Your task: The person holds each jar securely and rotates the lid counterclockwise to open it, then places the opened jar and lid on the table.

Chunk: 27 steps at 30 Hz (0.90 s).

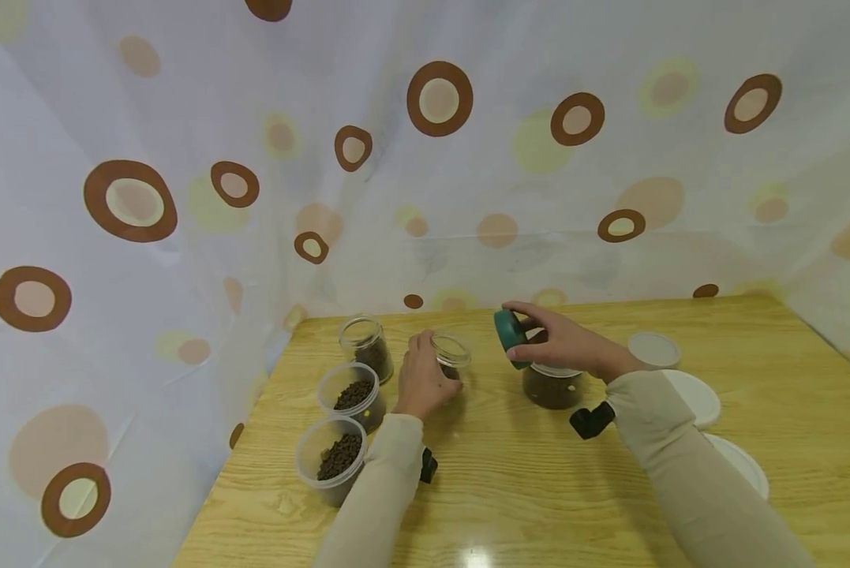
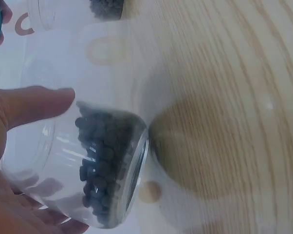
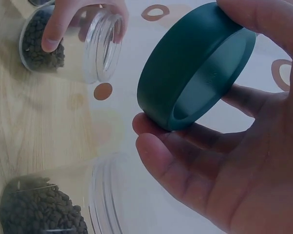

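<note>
My left hand [image 1: 421,380] grips a clear jar [image 2: 64,151] partly filled with dark pellets [image 2: 103,158]. Its thumb lies on one side, its fingers on the other, and the jar's mouth [image 1: 451,345] is uncovered. To the right, my right hand [image 1: 565,341] holds a green round lid [image 3: 185,73] tilted in the air, thumb and fingers at its edge, with the hollow underside toward the palm in the right wrist view. Below that hand stands a clear container [image 1: 552,390] of dark pellets, its top partly hidden by the hand.
At the left of the wooden table [image 1: 496,481] are a tall clear jar [image 1: 366,351], a plastic tub [image 1: 350,398] and a nearer tub [image 1: 332,461], all open with dark pellets inside. White lids [image 1: 690,397] lie at the right, partly under my right forearm. A patterned curtain [image 1: 368,79] hangs behind.
</note>
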Tool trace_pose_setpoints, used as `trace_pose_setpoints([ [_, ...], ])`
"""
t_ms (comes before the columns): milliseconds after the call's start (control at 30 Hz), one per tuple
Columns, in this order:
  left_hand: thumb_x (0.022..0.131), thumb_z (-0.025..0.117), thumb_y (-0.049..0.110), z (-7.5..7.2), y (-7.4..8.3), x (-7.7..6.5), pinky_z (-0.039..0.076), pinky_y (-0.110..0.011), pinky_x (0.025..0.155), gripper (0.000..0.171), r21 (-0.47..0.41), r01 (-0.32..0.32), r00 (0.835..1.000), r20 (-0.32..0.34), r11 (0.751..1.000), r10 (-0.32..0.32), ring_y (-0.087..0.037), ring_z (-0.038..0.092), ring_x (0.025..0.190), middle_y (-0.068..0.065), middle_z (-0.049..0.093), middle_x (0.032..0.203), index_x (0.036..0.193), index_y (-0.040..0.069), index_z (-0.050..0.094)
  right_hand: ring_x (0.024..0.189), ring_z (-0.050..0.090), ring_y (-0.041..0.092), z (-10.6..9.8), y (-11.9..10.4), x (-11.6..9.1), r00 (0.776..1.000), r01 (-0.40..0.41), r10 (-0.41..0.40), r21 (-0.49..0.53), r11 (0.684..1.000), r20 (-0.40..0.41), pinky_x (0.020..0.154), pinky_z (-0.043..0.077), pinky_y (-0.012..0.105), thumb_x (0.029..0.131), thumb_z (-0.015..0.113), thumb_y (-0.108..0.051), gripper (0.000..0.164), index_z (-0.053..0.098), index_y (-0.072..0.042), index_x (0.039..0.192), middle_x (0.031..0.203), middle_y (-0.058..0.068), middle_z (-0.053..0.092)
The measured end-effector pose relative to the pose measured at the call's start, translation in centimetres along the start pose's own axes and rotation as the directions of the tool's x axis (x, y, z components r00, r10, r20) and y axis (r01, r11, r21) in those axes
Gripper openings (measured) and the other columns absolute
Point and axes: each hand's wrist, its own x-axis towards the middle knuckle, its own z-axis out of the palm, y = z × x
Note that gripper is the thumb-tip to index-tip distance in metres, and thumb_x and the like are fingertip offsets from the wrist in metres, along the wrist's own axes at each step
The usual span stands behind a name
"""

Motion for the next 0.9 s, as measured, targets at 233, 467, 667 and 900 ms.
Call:
trace_pose_setpoints([
  [233, 0.076, 0.086, 0.027, -0.4, -0.7, -0.1, 0.048, -0.054, 0.101, 0.107, -0.033, 0.059, 0.998, -0.036, 0.998, -0.06, -0.043, 0.051, 0.128, -0.025, 0.038, 0.15, 0.157, 0.008, 0.019, 0.132, 0.05, 0.045, 0.0, 0.3, -0.2, 1.0, -0.01, 0.01, 0.0, 1.0, -0.011, 0.097, 0.052, 0.05, 0.096, 0.063, -0.038, 0.082, 0.014, -0.024, 0.16, 0.153, 0.028, 0.033],
  [467, 0.075, 0.087, 0.034, -0.8, -0.4, -0.4, 0.051, -0.05, 0.096, 0.095, 0.114, 0.074, 0.99, -0.124, 0.991, -0.06, -0.042, 0.054, 0.119, -0.026, 0.045, 0.139, 0.145, -0.004, 0.035, 0.132, 0.049, 0.046, 0.0, 0.5, -0.5, 1.0, -0.019, 0.019, 0.023, 1.0, -0.003, 0.093, 0.054, 0.048, 0.096, 0.064, -0.036, 0.083, 0.014, -0.022, 0.16, 0.154, 0.029, 0.031],
  [667, 0.075, 0.085, 0.035, -1.0, 0.0, -0.6, 0.053, -0.045, 0.087, 0.083, 0.384, 0.129, 0.987, -0.138, 0.915, -0.081, -0.037, 0.057, 0.106, -0.022, 0.054, 0.124, 0.136, -0.005, 0.045, 0.133, 0.047, 0.047, -0.1, 1.0, -0.9, 1.0, -0.022, 0.023, 0.043, 0.999, -0.007, 0.091, 0.055, 0.049, 0.096, 0.063, -0.037, 0.081, 0.014, -0.026, 0.16, 0.154, 0.028, 0.028],
  [900, 0.084, 0.069, 0.059, -1.9, 0.2, -1.0, 0.047, -0.048, 0.091, 0.086, 0.482, 0.132, 0.988, -0.132, 0.866, -0.077, -0.037, 0.052, 0.109, -0.024, 0.052, 0.125, 0.137, -0.005, 0.045, 0.136, 0.043, 0.047, -0.8, 1.6, -1.7, 0.999, -0.029, 0.03, 0.058, 0.998, -0.028, 0.094, 0.054, 0.048, 0.097, 0.062, -0.038, 0.08, 0.013, -0.028, 0.16, 0.155, 0.027, 0.028],
])
